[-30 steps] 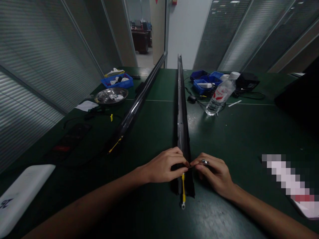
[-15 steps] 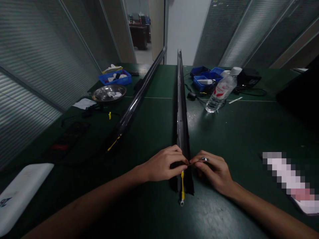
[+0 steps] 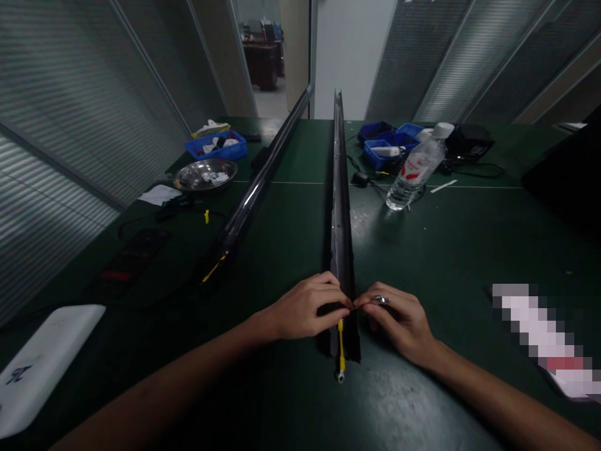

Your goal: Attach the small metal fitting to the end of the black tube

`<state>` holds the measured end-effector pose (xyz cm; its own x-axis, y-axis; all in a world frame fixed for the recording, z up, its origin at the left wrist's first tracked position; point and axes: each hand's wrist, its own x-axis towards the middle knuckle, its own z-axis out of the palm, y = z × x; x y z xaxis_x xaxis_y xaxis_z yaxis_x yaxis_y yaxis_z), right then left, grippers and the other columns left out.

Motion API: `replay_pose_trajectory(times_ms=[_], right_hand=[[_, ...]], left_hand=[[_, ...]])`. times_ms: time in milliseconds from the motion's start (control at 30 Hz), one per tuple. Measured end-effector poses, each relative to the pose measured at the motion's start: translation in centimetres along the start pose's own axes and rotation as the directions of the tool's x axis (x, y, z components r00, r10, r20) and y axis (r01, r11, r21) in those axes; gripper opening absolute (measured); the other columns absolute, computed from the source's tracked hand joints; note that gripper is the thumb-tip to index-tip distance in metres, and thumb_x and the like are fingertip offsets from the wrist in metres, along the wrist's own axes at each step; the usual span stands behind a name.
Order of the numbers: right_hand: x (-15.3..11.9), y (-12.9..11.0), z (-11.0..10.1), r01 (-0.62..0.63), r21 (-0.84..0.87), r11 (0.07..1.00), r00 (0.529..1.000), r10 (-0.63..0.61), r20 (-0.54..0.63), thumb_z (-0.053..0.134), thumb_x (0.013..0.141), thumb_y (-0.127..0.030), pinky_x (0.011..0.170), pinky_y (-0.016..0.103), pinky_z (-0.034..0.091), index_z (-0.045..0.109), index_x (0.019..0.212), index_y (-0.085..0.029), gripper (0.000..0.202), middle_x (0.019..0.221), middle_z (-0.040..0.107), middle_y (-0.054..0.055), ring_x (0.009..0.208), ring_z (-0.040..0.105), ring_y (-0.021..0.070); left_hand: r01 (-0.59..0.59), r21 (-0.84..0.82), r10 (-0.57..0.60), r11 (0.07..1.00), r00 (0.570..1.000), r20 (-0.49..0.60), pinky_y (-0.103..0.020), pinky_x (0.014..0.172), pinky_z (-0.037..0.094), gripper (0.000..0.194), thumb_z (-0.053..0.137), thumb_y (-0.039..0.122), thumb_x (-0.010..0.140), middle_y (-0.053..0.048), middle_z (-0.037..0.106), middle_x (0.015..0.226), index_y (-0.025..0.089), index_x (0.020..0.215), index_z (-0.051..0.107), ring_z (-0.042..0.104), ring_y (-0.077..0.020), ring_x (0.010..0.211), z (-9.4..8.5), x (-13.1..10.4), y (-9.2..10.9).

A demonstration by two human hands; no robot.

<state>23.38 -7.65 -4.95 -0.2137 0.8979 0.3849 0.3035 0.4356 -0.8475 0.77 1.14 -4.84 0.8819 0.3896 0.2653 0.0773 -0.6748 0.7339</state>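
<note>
A long black channel-shaped strip [image 3: 341, 238] lies lengthwise on the green table, its near end between my hands. My left hand [image 3: 310, 307] rests over its left edge, with thumb and forefinger pinched together; what they hold is hidden. My right hand [image 3: 399, 316] is closed on a slim silvery metal tool [image 3: 381, 300], whose thin tip meets my left fingertips above the channel. Just below the fingers, a short yellow wire [image 3: 342, 341] with a ring terminal [image 3: 340, 376] sticks out past the channel's near end.
A second black strip [image 3: 253, 197] with a yellow wire lies to the left. Further off are a metal bowl [image 3: 205, 175], a blue tray [image 3: 216, 147], blue bins [image 3: 375, 153] and a water bottle [image 3: 416, 172]. A white case [image 3: 47, 369] is near left, a blurred-out phone-like object [image 3: 539, 338] right.
The channel's near end and both hands appear very slightly further left and up in the view. The grips look the same.
</note>
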Motion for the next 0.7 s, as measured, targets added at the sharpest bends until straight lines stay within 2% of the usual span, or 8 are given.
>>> replay_pose_trajectory(times_ms=[333, 467, 700], right_hand=[[-0.12, 0.16, -0.02, -0.005, 0.003, 1.000, 1.000, 0.005, -0.018, 0.066, 0.103, -0.026, 0.058, 0.025, 0.051, 0.077, 0.105, -0.019, 0.013, 0.085, 0.071, 0.004, 0.060, 0.063, 0.0139], [-0.13, 0.18, 0.08, -0.002, -0.006, 1.000, 0.999, 0.002, -0.036, 0.065, 0.104, -0.031, 0.056, 0.025, 0.051, 0.077, 0.102, -0.018, 0.018, 0.081, 0.070, 0.003, 0.055, 0.061, 0.0128], [-0.27, 0.05, 0.11, 0.002, 0.034, 0.999, 1.000, -0.001, -0.027, 0.057, 0.108, -0.035, 0.056, 0.025, 0.052, 0.078, 0.104, -0.018, 0.027, 0.083, 0.068, 0.004, 0.059, 0.061, 0.0140]], left_hand=[[0.028, 0.021, -0.028, 0.999, 1.000, 0.005, -0.036, 0.097, 0.050, 0.021, 0.057, 0.024, 0.106, -0.009, 0.070, 0.103, 0.014, 0.112, 0.074, 0.059, -0.0225, 0.108, 0.07, -0.06, 0.11], [0.022, 0.029, -0.022, 0.999, 1.000, 0.003, -0.036, 0.096, 0.050, 0.023, 0.055, 0.026, 0.106, -0.009, 0.070, 0.102, 0.014, 0.112, 0.074, 0.059, -0.0222, 0.106, 0.13, -0.05, 0.12], [0.028, 0.071, -0.027, 0.997, 1.000, -0.014, -0.034, 0.097, 0.051, 0.021, 0.058, 0.028, 0.104, -0.008, 0.068, 0.103, 0.016, 0.112, 0.074, 0.060, -0.0214, 0.107, 0.15, -0.04, 0.21]])
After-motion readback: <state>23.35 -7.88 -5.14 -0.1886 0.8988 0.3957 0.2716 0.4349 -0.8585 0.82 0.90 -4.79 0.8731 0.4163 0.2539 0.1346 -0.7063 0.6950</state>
